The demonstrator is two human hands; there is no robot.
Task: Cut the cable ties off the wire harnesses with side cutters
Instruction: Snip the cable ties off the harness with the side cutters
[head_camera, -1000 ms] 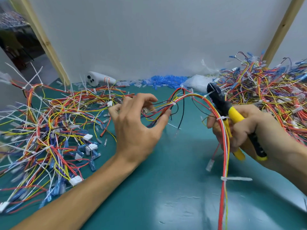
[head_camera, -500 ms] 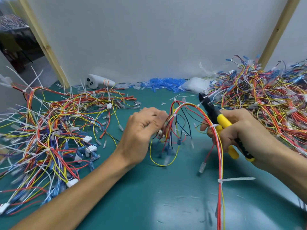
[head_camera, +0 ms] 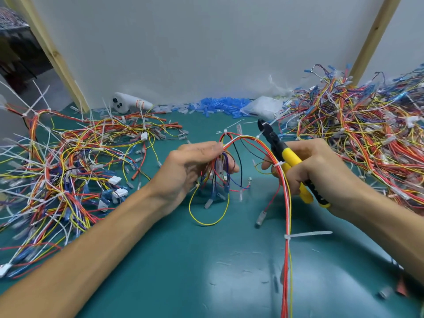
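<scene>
The limp, light wire harness point(head_camera: 286, 221) arched above the tabletop point(head_camera: 229, 260), the grip of the left hand point(head_camera: 188, 171) closed round its loose branches, that of the right hand point(head_camera: 321, 173) round the side cutters point(head_camera: 290, 156); probably steadiest pinched beside a cable tie point(head_camera: 307, 234).

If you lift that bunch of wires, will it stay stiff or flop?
Probably floppy: the wire harness droops from the left hand and right hand, loose ends dangling. Its cable tie sticks straight out, so likely stiffer.
</scene>
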